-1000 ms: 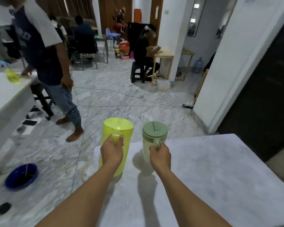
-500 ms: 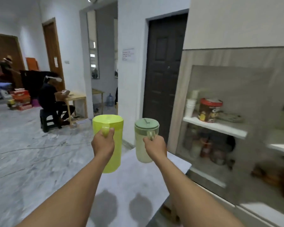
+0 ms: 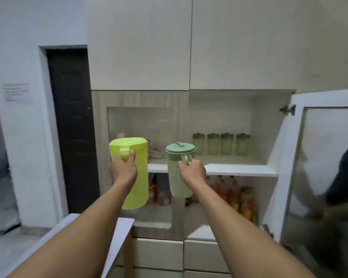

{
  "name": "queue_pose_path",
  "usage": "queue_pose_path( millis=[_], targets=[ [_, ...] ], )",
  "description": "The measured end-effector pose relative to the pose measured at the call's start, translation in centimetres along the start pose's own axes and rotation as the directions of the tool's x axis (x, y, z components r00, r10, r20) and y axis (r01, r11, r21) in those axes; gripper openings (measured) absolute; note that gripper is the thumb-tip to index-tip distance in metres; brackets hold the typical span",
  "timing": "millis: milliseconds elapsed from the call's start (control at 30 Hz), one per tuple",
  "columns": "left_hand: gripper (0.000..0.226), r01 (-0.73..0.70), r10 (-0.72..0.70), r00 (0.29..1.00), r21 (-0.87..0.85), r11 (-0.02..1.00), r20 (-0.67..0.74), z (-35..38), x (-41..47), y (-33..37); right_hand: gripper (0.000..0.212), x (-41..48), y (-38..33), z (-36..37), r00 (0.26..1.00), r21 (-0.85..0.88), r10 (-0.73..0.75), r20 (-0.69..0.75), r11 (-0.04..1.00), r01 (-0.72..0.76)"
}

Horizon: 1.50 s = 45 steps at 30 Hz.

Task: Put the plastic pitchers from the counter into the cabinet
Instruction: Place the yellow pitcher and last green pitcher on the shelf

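My left hand (image 3: 123,169) grips the handle of a tall lime-yellow plastic pitcher (image 3: 137,185), held upright in the air. In my right hand (image 3: 192,171) is the handle of a smaller pale green pitcher (image 3: 178,177) with a darker green lid. Both pitchers hang in front of the cabinet (image 3: 225,169), at about the height of its white middle shelf. The cabinet's right glass door (image 3: 317,163) stands open; the left glass door is closed behind the yellow pitcher.
Several green lidded jars (image 3: 221,143) line the back of the middle shelf. Bottles and cans (image 3: 237,195) fill the lower shelf. The counter corner (image 3: 121,227) lies below my left arm. A dark door (image 3: 70,127) is at the left. Drawers sit beneath the cabinet.
I have lifted both pitchers off the counter and turned right. The view swung from the room and floor to the cabinet, now straight ahead with its right door open.
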<state>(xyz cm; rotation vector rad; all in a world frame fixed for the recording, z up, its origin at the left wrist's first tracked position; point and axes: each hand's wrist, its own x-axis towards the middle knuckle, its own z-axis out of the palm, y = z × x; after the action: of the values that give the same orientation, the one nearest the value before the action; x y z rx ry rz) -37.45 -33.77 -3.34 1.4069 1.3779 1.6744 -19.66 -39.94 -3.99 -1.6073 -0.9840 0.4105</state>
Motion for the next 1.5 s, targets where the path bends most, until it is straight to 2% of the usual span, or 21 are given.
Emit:
queue_pose_path(
  millis=[267,600,700,967,1133,1300,1500],
  targets=[
    [0.043,-0.068,0.079,0.982,-0.067,0.995,0.171,14.5,-5.1,6.2,0.025,6.9,4.2,-13.9,0.986,-0.042,0.028,-0.167,0.998,-0.036],
    [0.036,-0.068,0.107,0.96,-0.154,0.986,0.258,26.8,-7.4,8.8,0.023,13.6,7.8,-22.0,0.971,-0.042,0.046,-0.234,0.997,-0.058],
    [0.033,-0.076,0.124,0.953,-0.179,0.981,0.276,29.8,-6.8,8.6,0.02,15.7,8.8,-22.7,0.97,-0.026,0.055,-0.237,0.998,-0.063],
    [0.033,-0.06,0.122,0.938,-0.194,0.979,0.323,38.0,-2.6,6.0,0.027,23.9,11.9,-21.9,0.96,-0.02,0.086,-0.265,0.995,-0.095],
    [0.029,-0.056,0.128,0.926,-0.205,0.977,0.356,43.2,1.4,4.1,0.014,29.8,12.9,-20.5,0.955,-0.016,0.095,-0.28,0.994,-0.104],
    [0.038,-0.036,0.112,0.927,-0.212,0.977,0.357,48.7,5.4,1.8,0.014,35.4,13.8,-19.3,0.945,-0.023,0.095,-0.311,0.994,-0.108],
    [0.031,-0.036,0.117,0.929,-0.228,0.973,0.352,54.7,8.7,-0.3,0.011,41.6,16.4,-18.6,0.937,-0.005,0.151,-0.316,0.987,-0.161]
  ],
)
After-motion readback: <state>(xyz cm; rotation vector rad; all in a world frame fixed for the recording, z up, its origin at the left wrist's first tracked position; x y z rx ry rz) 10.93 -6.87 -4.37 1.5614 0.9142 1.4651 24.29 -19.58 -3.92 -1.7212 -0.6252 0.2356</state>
